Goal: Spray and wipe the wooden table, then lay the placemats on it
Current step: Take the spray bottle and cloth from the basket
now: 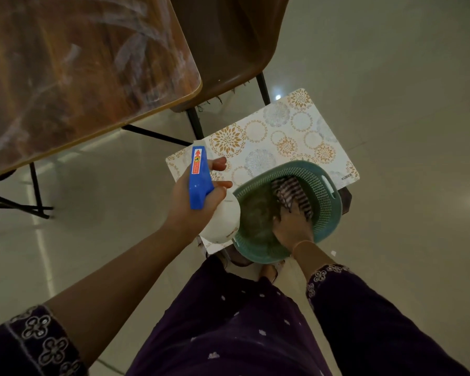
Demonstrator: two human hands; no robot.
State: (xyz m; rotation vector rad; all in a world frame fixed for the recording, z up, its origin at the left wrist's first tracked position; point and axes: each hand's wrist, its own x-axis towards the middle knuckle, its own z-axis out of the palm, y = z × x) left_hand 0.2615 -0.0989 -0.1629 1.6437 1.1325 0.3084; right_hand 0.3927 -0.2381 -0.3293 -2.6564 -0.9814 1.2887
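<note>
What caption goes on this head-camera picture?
Left hand grips the spray bottle; right hand touches the striped cloth inside the green basket.

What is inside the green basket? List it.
In the green basket a striped cloth lies against the far wall, with the right hand on it. The floor under hand and cloth is hidden.

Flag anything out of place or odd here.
White smeary streaks cover the wooden table, which looks not yet wiped dry. The placemat lies off the table, partly beneath the green basket. Frayed threads hang under the chair seat. The left hand grips the spray bottle.
</note>
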